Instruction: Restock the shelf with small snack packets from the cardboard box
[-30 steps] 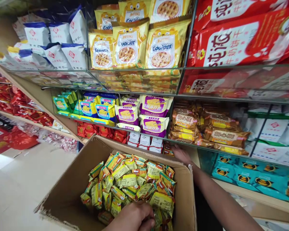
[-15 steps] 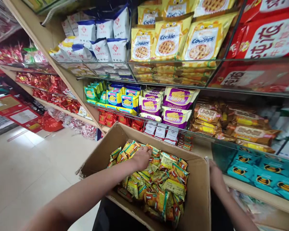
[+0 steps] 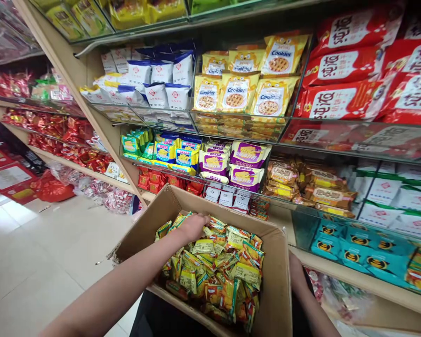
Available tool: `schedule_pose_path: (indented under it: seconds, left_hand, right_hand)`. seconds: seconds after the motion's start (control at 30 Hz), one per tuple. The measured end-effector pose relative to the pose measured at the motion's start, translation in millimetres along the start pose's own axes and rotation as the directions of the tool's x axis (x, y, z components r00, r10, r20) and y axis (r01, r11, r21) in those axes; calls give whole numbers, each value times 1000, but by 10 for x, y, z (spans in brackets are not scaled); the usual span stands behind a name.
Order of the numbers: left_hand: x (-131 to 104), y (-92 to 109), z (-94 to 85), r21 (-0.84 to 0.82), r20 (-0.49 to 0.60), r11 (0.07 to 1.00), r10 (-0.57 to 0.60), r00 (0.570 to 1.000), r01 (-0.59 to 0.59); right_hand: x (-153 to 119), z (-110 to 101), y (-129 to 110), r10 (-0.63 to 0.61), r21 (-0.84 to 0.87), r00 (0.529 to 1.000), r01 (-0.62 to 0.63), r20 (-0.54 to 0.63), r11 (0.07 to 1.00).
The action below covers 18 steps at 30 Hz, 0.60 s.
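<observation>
- in the head view, the small snack packets lay heaped loosely in an open cardboard box, with more bare cardboard showing along its right wall.
- the left hand reached over the box's left edge and rested palm down on the packets, close to the far edge; its fingers were bent, and whether they pinched a packet could not be told.
- the right hand was at the outside of the box's right edge, partly hidden by the wall, so its grip could not be told.
- the box's far edge stood just in front of the shelf, below the purple biscuit packs; dark trousers showed under its near edge.
- for good handling, light fingertips seemed best, since the thin wrappers probably slid and creased easily; a steady right hand at the wall would likely keep the box from shifting.
</observation>
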<state>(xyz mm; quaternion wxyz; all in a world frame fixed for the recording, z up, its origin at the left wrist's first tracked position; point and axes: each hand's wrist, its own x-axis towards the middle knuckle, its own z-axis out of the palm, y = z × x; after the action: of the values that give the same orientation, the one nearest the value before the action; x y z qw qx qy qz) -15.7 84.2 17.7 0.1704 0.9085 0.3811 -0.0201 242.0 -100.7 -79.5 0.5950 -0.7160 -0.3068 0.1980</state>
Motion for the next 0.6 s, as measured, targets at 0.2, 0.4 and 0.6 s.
schedule_pose_path:
  seconds: [0.2, 0.4, 0.6]
  left_hand:
    - [-574, 397, -314, -339, -234, 908, 171, 957, -245]
    - [-991, 937, -448, -479, -295, 667, 490, 820, -571]
    - [-990, 1085, -109, -910, -280, 334, -63, 958, -244]
  right_hand:
    - [-358, -101, -592, 24, 153, 947, 27, -321, 988]
    - [-794, 206, -1454, 194, 174, 843, -317, 501, 932]
    - [-795, 351, -1365, 119, 199, 910, -211, 396, 957]
